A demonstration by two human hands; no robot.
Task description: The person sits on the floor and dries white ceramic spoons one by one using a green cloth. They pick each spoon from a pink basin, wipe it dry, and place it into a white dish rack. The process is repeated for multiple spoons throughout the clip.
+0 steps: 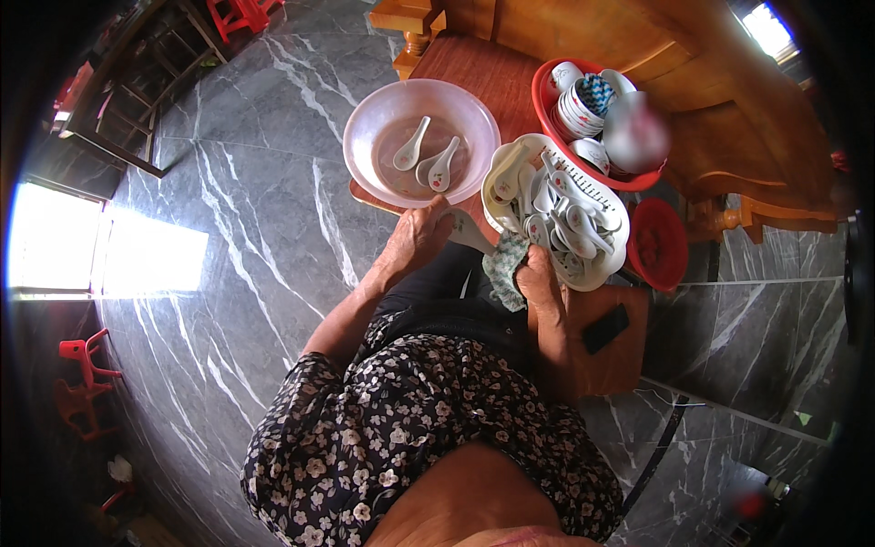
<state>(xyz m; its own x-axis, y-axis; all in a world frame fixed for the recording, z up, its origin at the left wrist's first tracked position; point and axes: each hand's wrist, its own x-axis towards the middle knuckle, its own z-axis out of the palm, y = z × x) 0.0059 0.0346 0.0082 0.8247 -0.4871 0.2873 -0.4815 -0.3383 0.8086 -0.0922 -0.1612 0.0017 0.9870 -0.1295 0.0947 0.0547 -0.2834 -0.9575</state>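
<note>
A white soup spoon [468,231] with a printed flower extends from my left hand [421,239], whose fingers are closed on it. Its far end meets a green-grey patterned cloth [507,271], bunched in my closed right hand [540,276]. Just beyond my left hand, a translucent pinkish basin [361,150] holds a few loose white soup spoons [413,144]. Beside my right hand is a white slotted basket [612,266], heaped with several more white spoons [576,219] marked with red flowers.
A red basin [544,87] of stacked white bowls [576,114] stands behind the basket. To its right is a smaller red basin [658,244]. A dark phone [605,329] lies on a brown seat [629,365]. Carved wooden furniture [729,128] borders the far side.
</note>
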